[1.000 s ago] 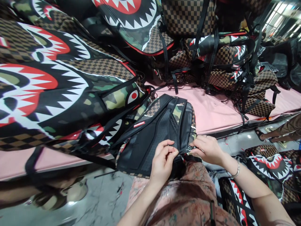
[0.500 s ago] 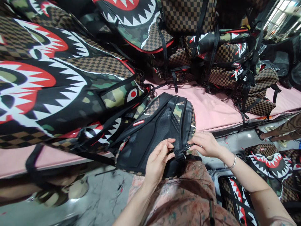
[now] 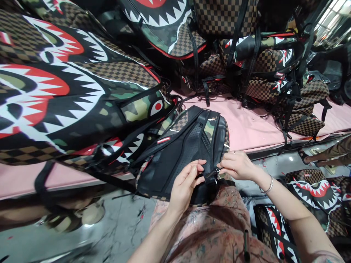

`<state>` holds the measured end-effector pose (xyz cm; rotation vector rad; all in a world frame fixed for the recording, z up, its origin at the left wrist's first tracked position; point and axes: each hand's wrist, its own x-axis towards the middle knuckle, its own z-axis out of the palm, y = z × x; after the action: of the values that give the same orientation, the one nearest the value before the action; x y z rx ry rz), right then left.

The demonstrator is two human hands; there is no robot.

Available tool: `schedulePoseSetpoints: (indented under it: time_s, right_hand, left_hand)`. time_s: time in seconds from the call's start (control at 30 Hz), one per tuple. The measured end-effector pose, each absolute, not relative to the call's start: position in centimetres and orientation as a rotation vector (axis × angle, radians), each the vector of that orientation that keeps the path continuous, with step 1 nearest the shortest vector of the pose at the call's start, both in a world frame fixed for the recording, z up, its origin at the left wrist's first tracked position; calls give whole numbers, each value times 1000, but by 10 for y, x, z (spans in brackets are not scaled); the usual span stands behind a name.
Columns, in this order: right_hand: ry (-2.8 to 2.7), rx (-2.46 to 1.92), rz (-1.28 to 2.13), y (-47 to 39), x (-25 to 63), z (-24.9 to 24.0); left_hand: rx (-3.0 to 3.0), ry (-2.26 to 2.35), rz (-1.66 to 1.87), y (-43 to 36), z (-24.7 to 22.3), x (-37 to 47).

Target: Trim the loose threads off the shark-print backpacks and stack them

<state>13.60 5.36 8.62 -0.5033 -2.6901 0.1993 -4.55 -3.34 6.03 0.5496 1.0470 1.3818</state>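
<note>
A black backpack [image 3: 175, 157] with checkered and camouflage edges lies back panel up, reaching from the pink table edge toward my lap. Over its lower right part, my left hand [image 3: 186, 179] is closed in a pinch beside the shoulder strap; anything between its fingertips is too small to make out. My right hand [image 3: 237, 166], at the bag's right edge, pinches a small dark strip with bright spots [image 3: 215, 171] near the strap's lower end. The strip's exact kind does not show. A bracelet [image 3: 270, 184] circles my right wrist.
Large shark-mouth backpacks [image 3: 74, 98] are piled at the left on the pink tabletop [image 3: 246, 128]. More checkered bags [image 3: 263, 87] with hanging straps stand at the back. Other bags [image 3: 315, 193] lie low at the right, near another person's legs [image 3: 329, 151].
The view has shifted slightly, so the piled bags sit a little farther right. Both hands stay at the strap's lower end, with only small finger movements.
</note>
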Motion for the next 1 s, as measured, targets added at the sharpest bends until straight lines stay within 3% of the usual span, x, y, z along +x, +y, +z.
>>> schedulePoseSetpoints:
  time_s: [0.23,0.37,0.53,0.67,0.77,1.0]
  right_hand:
    - [-1978,-872,986,37,141,49]
    - [-1759,-1023,1263,4,130,18]
    - [-1945,-1194,910,-28,109,5]
    - [-2342,-1284,509,-30,103,19]
    - [-2511,-1253,344,-32,99,28]
    - [-2011,-1236,815,-34,108,23]
  left_hand:
    - [437,1025,1389,-32,60,-52]
    - [400,1036,1407,-30,56,-49]
    - [678,1313,1310,-19,43,-54]
    - [1209,1698,959,-7,38,-69]
    - [1184,1712,924,-2,34,-70]
    - [430,1225,1263,-5,14,-58]
